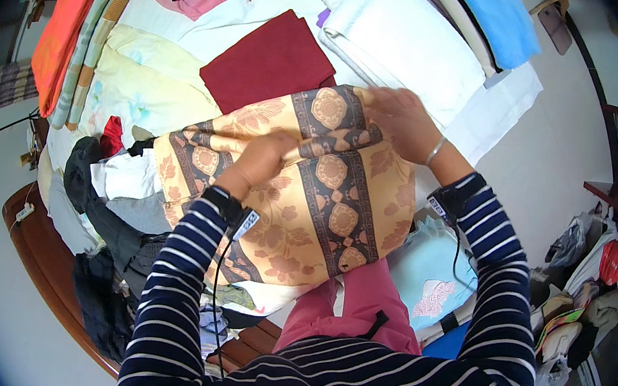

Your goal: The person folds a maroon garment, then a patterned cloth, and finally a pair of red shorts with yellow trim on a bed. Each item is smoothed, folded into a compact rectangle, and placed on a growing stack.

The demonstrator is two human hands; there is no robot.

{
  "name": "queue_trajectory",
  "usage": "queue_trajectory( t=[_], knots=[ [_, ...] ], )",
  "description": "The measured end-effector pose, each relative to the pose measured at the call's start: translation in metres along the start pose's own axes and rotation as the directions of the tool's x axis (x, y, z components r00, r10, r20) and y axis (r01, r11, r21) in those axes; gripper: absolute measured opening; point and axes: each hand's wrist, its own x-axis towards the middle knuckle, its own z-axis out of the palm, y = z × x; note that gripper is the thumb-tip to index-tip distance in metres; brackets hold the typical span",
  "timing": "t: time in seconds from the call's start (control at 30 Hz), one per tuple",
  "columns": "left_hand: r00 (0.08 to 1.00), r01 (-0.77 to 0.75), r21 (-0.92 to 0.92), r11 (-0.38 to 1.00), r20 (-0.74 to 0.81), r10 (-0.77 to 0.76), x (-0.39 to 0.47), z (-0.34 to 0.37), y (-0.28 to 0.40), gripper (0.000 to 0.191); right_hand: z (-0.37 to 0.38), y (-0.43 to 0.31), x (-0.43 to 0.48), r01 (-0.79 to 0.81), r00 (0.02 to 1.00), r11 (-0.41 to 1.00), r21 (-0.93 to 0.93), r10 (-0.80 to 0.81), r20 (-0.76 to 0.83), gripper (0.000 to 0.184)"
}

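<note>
A tan cloth with dark patterned bands and brown flowers [276, 224] spreads across the bed in front of my body, partly folded and rumpled along its far side. My left hand [264, 158] has its fingers closed on a raised fold near the middle of the cloth. At the far right corner, my right hand [402, 117], a little blurred, grips the edge; its fingertips are partly hidden. Just beyond the cloth lies a folded dark red cloth [270, 61], its near edge covered by the tan one.
Folded white towels [402, 42] and a blue folded cloth [495, 19] lie at the far right. Orange fabric [65, 36] stands folded at the left. Dark clothes [109, 215] heap near the wooden bed edge [47, 253]. A light blue garment [433, 266] lies right of my legs.
</note>
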Motion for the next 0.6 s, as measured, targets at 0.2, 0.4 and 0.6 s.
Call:
queue_trajectory(
  t=[0.2,0.4,0.6],
  knots=[
    [0.995,-0.081,0.022,0.996,0.056,0.080,-0.022,0.013,0.019,0.022,0.026,-0.020,0.073,0.073,0.678,0.974,0.215,-0.206,0.706,0.063],
    [0.996,0.081,0.046,0.996,0.027,-0.082,-0.026,0.005,-0.007,0.022,0.020,0.023,0.100,0.335,0.435,0.941,-0.042,-0.115,0.893,0.047],
    [0.971,0.237,0.136,0.962,-0.061,-0.231,-0.027,-0.017,-0.063,0.042,-0.028,0.059,0.088,0.223,0.644,0.966,-0.129,-0.046,0.764,0.021]
  ],
)
